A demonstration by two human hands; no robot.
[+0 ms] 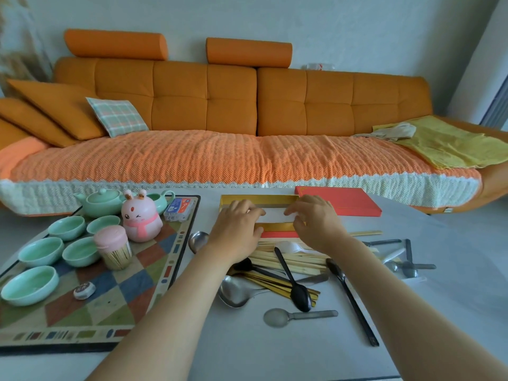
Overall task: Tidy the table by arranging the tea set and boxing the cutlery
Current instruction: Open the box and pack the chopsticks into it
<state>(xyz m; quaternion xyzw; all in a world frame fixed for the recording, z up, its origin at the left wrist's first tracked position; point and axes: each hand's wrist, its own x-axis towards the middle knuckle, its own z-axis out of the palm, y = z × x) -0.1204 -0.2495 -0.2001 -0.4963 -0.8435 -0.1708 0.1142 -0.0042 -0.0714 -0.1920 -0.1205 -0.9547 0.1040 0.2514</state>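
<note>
The cutlery box (pixel 258 199) is lying open just beyond the cutlery pile (pixel 288 266), with the left hand (pixel 237 225) and right hand (pixel 316 222) bending fingers onto its white insert (pixel 275 215), grip unclear, and uneven pressing is risking creasing it.

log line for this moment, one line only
step: box prep | left hand: on white insert in gold box | right hand: on insert, grip unclear | red lid: off, right of box | cutlery: loose on table
</note>
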